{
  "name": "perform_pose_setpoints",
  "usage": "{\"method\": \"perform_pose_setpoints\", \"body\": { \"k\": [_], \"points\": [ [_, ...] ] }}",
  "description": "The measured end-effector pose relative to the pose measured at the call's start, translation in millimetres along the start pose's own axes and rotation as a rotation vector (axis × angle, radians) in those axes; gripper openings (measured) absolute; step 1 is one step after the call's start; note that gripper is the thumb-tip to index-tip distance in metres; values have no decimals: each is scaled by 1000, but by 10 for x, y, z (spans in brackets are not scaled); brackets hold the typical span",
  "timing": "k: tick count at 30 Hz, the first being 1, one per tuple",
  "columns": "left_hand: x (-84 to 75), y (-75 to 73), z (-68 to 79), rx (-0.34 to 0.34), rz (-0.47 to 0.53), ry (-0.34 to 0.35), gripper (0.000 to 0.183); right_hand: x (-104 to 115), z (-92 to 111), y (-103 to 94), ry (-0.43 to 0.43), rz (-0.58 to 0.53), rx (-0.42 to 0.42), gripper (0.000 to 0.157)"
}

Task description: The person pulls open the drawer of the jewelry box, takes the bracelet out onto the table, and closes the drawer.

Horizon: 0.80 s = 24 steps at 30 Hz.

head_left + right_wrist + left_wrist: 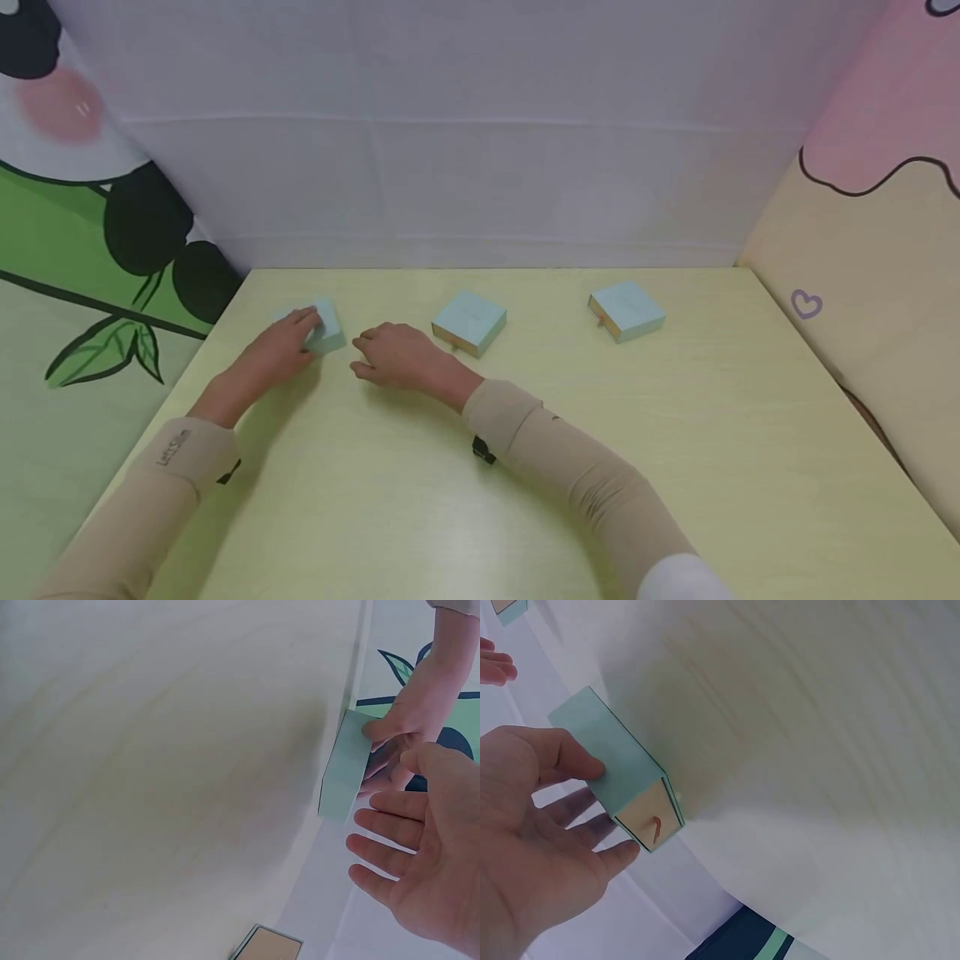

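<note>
Because left hand (273, 346) pinches drawer box (619, 754) thumb-to-fingers, it's likely steadied. Right hand (397, 356) just beside, fingers spread, empty.

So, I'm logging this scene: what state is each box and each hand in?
Left box: closed, being gripped
Middle box: looks closed, lying flat, untouched
Right box: looks closed, lying flat, untouched
Left hand: gripping the box on its side
Right hand: fingers apart, holding nothing
</note>
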<state>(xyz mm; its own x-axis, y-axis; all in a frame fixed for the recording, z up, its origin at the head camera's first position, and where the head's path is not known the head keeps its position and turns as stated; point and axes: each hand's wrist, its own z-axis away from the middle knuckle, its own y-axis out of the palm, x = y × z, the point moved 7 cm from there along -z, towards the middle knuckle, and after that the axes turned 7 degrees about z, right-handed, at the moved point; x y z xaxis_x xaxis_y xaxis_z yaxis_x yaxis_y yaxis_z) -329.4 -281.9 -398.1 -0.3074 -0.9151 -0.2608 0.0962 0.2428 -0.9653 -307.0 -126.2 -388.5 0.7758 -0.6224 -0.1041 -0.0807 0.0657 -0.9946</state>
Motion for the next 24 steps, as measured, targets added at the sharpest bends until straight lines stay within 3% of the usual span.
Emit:
{"method": "perform_pose_setpoints", "body": {
  "k": [15, 24],
  "points": [
    [-57, -32, 45, -1, 48, 100, 52, -53, 1, -87, 0, -21, -41, 45],
    [-158, -22, -18, -21, 97, 79, 26, -75, -12, -59, -3, -42, -52, 38]
  ]
}}
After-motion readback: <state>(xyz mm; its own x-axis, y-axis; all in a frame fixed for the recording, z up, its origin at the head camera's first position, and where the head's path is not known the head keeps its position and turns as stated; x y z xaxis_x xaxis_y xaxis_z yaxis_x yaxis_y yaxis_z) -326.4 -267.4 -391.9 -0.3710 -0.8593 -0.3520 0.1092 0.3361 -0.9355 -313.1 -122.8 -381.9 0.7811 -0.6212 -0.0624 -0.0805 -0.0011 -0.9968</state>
